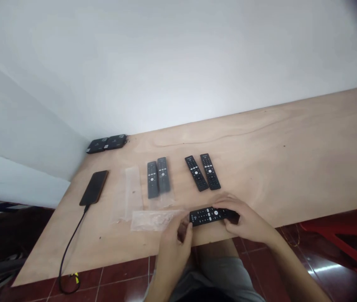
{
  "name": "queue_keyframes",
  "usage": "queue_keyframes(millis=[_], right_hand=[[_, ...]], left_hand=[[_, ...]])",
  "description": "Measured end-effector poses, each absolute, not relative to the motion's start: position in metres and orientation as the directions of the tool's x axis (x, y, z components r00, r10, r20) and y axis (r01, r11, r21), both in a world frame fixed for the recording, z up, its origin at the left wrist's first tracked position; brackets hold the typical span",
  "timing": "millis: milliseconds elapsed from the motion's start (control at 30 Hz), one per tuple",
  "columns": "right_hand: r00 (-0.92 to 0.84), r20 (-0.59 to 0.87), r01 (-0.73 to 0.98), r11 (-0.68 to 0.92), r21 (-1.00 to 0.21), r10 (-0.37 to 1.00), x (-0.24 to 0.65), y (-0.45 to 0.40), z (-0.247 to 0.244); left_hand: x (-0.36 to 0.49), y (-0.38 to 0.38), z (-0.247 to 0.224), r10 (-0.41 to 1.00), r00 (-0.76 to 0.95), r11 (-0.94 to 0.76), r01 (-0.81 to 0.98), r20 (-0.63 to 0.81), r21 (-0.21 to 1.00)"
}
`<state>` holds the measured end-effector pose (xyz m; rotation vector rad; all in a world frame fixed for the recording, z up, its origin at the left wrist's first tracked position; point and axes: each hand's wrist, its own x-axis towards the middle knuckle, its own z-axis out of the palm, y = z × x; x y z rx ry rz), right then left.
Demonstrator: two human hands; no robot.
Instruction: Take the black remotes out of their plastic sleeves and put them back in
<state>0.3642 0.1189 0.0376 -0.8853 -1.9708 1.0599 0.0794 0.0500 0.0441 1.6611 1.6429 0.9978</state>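
Note:
Just over the table's front edge, a black remote control [208, 215] is held almost level, buttons facing up. My right hand [240, 216] is closed around its right end. The fingertips of my left hand [175, 237] pinch at its left end. Behind the left hand is a clear plastic sleeve [153, 220], its right end hidden by the fingers; I cannot tell whether they touch it. Beyond the hands, two bare black remotes [196, 173] [210, 171] lie side by side. Left of them, two more remotes [152, 179] [164, 174] look hazy under clear plastic.
Another clear sleeve [132, 191] lies flat on the wooden table [285, 167]. A phone [94, 187] with a black cable [71, 243] is at the left. Two black boxes [97, 145] [115, 141] stand in the back corner by the white wall. A red stool [339, 235] is at right.

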Motion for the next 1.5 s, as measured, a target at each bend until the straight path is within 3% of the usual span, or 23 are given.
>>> queue_keyframes(millis=[333, 900, 1100, 1500], right_hand=[[-0.523, 0.265, 0.221, 0.429, -0.876, 0.810, 0.364, 0.120, 0.041], [-0.466, 0.265, 0.268, 0.419, -0.867, 0.844, 0.363, 0.121, 0.041], [-0.379, 0.273, 0.331, 0.405, -0.852, 0.884, 0.354, 0.135, 0.029], [-0.523, 0.207, 0.481, 0.487, -0.729, 0.827, 0.350, 0.136, 0.038]], left_hand=[[0.077, 0.047, 0.049, 0.996, -0.076, 0.004, 0.464, 0.035, 0.886], [0.070, 0.064, 0.044, 0.985, -0.171, 0.097, 0.528, -0.007, 0.844], [0.074, 0.078, 0.053, 0.998, -0.048, 0.051, 0.551, -0.029, 0.833], [0.073, 0.074, 0.047, 0.998, -0.059, 0.060, 0.550, -0.033, 0.833]])
